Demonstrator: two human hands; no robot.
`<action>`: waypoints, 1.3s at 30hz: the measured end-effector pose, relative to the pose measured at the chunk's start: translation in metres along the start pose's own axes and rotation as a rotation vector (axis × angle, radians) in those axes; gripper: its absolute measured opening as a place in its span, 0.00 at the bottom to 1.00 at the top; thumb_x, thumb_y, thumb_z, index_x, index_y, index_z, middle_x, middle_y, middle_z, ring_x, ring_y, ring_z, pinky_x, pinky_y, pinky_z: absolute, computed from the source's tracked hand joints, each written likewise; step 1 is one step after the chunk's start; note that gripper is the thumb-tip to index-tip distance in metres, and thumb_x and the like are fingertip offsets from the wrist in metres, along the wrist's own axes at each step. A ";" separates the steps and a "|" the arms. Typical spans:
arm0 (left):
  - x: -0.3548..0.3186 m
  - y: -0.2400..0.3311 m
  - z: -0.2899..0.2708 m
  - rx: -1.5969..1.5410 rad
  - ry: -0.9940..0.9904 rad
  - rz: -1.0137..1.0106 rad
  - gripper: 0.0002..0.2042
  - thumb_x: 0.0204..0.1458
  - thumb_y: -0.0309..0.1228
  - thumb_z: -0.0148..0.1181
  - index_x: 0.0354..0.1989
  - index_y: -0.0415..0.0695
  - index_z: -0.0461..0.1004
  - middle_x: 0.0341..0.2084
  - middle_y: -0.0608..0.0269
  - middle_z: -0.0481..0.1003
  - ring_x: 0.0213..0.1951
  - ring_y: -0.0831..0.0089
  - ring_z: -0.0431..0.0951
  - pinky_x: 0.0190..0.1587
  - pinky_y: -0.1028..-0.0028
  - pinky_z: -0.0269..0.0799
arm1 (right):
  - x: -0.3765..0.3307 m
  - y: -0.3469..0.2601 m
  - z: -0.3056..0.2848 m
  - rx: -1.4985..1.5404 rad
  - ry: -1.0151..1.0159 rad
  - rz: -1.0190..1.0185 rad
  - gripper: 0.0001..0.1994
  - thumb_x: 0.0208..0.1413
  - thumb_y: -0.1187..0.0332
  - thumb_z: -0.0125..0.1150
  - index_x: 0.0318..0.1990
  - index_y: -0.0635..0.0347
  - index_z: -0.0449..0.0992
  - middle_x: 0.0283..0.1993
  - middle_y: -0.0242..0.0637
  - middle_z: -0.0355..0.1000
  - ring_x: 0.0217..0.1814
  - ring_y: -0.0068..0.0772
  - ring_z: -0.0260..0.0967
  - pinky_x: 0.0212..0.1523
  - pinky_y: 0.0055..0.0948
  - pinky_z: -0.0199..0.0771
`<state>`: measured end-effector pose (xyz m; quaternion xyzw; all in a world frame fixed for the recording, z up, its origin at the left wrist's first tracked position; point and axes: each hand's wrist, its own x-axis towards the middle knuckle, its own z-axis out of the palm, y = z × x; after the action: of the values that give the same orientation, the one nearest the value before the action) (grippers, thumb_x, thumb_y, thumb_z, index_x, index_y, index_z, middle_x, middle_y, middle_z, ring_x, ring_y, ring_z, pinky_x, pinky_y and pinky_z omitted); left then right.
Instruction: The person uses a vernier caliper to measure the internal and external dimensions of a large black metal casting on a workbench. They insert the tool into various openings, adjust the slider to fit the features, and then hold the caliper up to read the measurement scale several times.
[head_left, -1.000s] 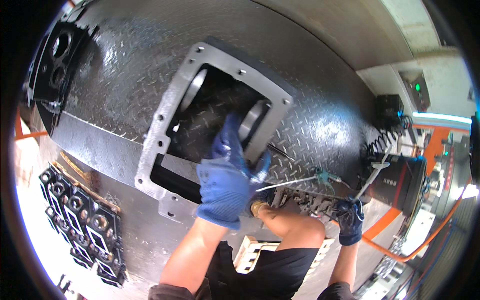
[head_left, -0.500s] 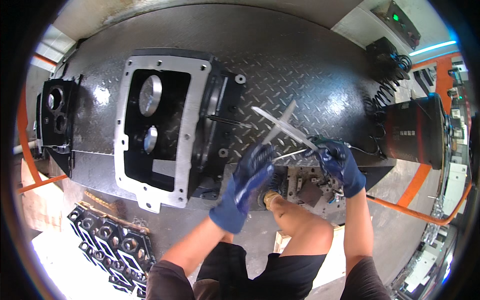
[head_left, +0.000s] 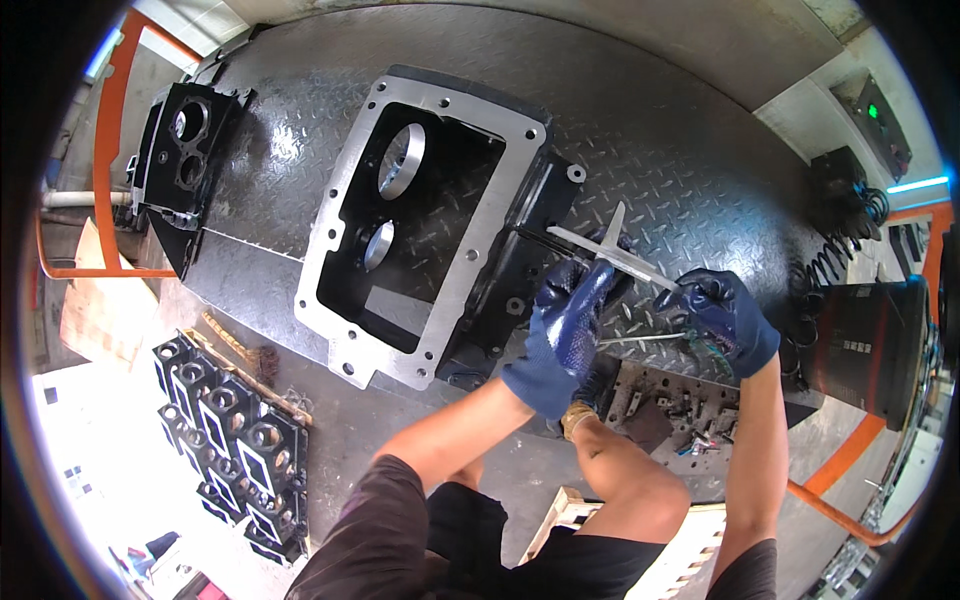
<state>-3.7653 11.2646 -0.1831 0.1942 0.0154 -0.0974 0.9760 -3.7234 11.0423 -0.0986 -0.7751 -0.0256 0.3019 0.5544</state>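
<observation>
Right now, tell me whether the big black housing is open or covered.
Open: the housing shows its dark inside and two round bores, no cover.

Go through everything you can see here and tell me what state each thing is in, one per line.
Large metal housing: open side up, hollow, two round bores showing.
Flat metal strips: two, crossed, lifted above the plate.
Left hand: gloved, gripping a strip.
Right hand: gloved, closed on a strip's end.
Smaller black housing: untouched, at the table's far left.
Castings on the floor: lined up in rows.
</observation>
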 end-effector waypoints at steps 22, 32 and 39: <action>0.004 -0.015 0.069 0.114 0.323 0.033 0.17 0.59 0.26 0.50 0.56 0.35 0.66 0.52 0.59 0.71 0.49 0.77 0.71 0.54 0.76 0.66 | 0.013 -0.005 0.020 0.189 0.019 -0.005 0.10 0.53 0.77 0.59 0.43 0.66 0.77 0.36 0.32 0.76 0.37 0.15 0.69 0.40 0.19 0.71; 0.007 -0.020 0.073 0.004 0.461 0.000 0.16 0.60 0.31 0.46 0.54 0.37 0.68 0.50 0.58 0.72 0.51 0.70 0.72 0.54 0.72 0.66 | 0.008 -0.022 0.025 -0.009 0.004 0.018 0.12 0.52 0.78 0.60 0.46 0.68 0.75 0.37 0.30 0.75 0.35 0.15 0.67 0.39 0.20 0.71; 0.005 -0.023 0.069 0.007 0.470 0.028 0.17 0.61 0.34 0.45 0.55 0.38 0.67 0.51 0.58 0.72 0.52 0.70 0.72 0.55 0.72 0.65 | 0.009 -0.024 0.029 -0.047 0.009 0.033 0.12 0.53 0.73 0.61 0.45 0.65 0.76 0.34 0.33 0.76 0.36 0.15 0.65 0.40 0.22 0.69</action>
<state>-3.7652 11.2162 -0.1283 0.2151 0.2390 -0.0359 0.9462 -3.7231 11.0792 -0.0872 -0.7895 -0.0172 0.3068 0.5313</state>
